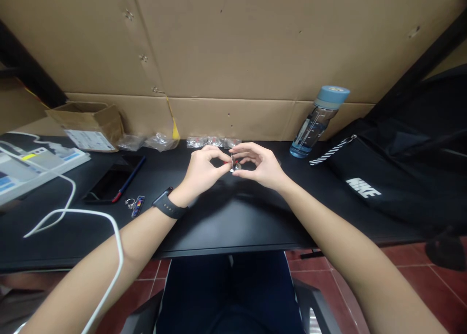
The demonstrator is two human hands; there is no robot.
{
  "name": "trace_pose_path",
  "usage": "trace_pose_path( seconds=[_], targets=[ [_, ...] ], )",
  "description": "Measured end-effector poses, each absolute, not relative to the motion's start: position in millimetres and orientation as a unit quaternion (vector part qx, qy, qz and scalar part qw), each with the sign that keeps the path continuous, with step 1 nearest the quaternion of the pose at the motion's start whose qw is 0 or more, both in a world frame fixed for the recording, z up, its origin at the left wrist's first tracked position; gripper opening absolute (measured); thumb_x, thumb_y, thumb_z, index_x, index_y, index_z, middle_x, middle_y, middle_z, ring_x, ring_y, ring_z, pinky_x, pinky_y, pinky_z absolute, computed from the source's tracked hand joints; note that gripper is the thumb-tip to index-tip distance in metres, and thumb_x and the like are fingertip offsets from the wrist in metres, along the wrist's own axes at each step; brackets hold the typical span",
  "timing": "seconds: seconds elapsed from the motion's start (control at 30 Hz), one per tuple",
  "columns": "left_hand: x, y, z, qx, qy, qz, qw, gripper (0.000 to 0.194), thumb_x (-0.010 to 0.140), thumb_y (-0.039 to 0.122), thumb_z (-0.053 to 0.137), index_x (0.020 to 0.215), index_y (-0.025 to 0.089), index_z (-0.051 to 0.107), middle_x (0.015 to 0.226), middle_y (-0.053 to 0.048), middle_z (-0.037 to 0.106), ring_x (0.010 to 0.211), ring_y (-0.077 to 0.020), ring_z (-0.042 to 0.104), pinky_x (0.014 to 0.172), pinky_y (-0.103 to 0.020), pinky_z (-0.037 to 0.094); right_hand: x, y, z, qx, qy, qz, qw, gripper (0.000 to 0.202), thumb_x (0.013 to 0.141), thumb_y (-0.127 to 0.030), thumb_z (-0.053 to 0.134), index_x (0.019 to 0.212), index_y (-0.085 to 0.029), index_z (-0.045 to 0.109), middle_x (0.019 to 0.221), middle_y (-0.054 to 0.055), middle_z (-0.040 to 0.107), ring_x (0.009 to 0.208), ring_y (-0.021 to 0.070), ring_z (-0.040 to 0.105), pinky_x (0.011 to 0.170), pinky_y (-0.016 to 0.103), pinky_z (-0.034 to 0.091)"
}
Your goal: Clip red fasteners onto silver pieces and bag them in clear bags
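Above the middle of the black table, my left hand (207, 170) and my right hand (260, 167) meet. Between their fingertips is a small thin flat piece (232, 163), seen nearly edge-on, with red and shiny silver bits about it; its kind is too small to make out. My left thumb and index finger pinch it from the left. On the other side, my right thumb and fingers curl round its edges, closed on it. Behind the hands lies a row of small clear plastic packets (213, 142). A key ring with a colourful tag (137, 206) rests left of my left wrist.
A phone (113, 179) with a blue-and-red pen (127, 181), a cardboard box (89, 125) and a white power strip (44, 171) are at left. A white cable (116, 227) crosses my left forearm. A water bottle (314, 125) and a black bag (397, 178) stand at right.
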State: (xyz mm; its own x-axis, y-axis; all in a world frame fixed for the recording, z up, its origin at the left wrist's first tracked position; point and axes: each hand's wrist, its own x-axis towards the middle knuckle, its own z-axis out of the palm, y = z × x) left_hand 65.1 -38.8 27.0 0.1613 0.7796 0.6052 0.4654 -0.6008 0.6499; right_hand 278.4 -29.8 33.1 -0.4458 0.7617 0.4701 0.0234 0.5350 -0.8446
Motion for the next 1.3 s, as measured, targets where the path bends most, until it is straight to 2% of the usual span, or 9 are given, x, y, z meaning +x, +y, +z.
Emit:
trace_pose_path(
  seconds=[0.1,0.23,0.47,0.6,0.73,0.93,1.07,1.2,1.3],
  targets=[
    [64,-40,28,0.76,0.403,0.488,0.147,0.006,0.081,0.025,0.075,0.077,0.025,0.079,0.084,-0.001,0.078,0.092,-0.0222,0.07,0.093,-0.04,0.052,277,-29,31,-0.276,-0.728,0.429,0.458,0.071,0.064,-0.041,0.097,0.126,-0.025,0.065,0.125,0.01,0.073,0.104,0.0262,0.075,0.096,0.045,0.062],
    [62,-42,31,0.786,0.426,0.439,0.086,0.008,0.083,0.026,0.077,0.076,0.025,0.077,0.09,-0.001,0.079,0.097,-0.0242,0.069,0.105,-0.048,0.042,276,-27,26,-0.292,-0.709,0.461,0.447,0.076,0.063,-0.044,0.097,0.128,-0.027,0.062,0.119,0.009,0.075,0.104,0.026,0.076,0.096,0.045,0.063],
    [60,-42,31,0.801,0.427,0.417,0.052,0.008,0.088,0.026,0.072,0.095,0.024,0.069,0.1,-0.001,0.078,0.098,-0.0231,0.07,0.099,-0.041,0.039,276,-25,25,-0.302,-0.69,0.482,0.447,0.075,0.065,-0.043,0.096,0.129,-0.027,0.06,0.119,0.008,0.075,0.103,0.0253,0.076,0.098,0.046,0.062],
    [58,-44,37,0.831,0.403,0.382,0.035,0.033,0.086,0.027,0.073,0.118,0.026,0.064,0.117,-0.003,0.075,0.114,-0.0268,0.066,0.103,-0.041,0.036,279,-24,28,-0.311,-0.674,0.483,0.465,0.071,0.068,-0.044,0.094,0.128,-0.027,0.06,0.119,0.008,0.074,0.102,0.0255,0.077,0.096,0.045,0.064],
    [58,-44,39,0.851,0.38,0.362,0.006,0.058,0.082,0.032,0.079,0.136,0.029,0.059,0.14,-0.009,0.064,0.131,-0.0325,0.055,0.109,-0.045,0.035,280,-23,30,-0.32,-0.665,0.477,0.478,0.07,0.068,-0.046,0.093,0.126,-0.027,0.059,0.12,0.008,0.074,0.102,0.0257,0.076,0.094,0.045,0.064],
    [65,-41,28,0.836,0.386,0.391,-0.007,0.042,0.094,0.038,0.071,0.134,0.028,0.063,0.139,-0.01,0.065,0.133,-0.0312,0.055,0.111,-0.046,0.034,278,-23,28,-0.316,-0.667,0.485,0.47,0.069,0.069,-0.047,0.092,0.125,-0.028,0.059,0.116,0.007,0.075,0.101,0.0246,0.076,0.092,0.044,0.065],
    [67,-41,26,0.834,0.378,0.401,-0.002,0.042,0.095,0.039,0.071,0.134,0.028,0.062,0.141,-0.009,0.065,0.135,-0.0309,0.053,0.112,-0.046,0.033,278,-20,28,-0.315,-0.658,0.492,0.475,0.07,0.066,-0.048,0.094,0.123,-0.027,0.061,0.113,0.006,0.076,0.105,0.0253,0.075,0.093,0.043,0.063],
    [67,-42,27,0.828,0.392,0.402,0.005,0.045,0.093,0.039,0.073,0.135,0.028,0.061,0.139,-0.009,0.068,0.133,-0.0321,0.054,0.11,-0.047,0.034,281,-15,27,-0.334,-0.669,0.472,0.466,0.047,0.082,-0.062,0.078,0.109,-0.024,0.07,0.113,0.007,0.076,0.104,0.0248,0.072,0.084,0.039,0.062],
    [67,-43,27,0.826,0.4,0.398,0.004,0.044,0.093,0.038,0.074,0.134,0.028,0.061,0.136,-0.009,0.069,0.131,-0.0324,0.055,0.109,-0.047,0.034,283,-12,24,-0.341,-0.7,0.442,0.446,0.042,0.087,-0.063,0.073,0.095,-0.022,0.074,0.113,0.007,0.075,0.104,0.025,0.07,0.088,0.04,0.06]
  ],
)
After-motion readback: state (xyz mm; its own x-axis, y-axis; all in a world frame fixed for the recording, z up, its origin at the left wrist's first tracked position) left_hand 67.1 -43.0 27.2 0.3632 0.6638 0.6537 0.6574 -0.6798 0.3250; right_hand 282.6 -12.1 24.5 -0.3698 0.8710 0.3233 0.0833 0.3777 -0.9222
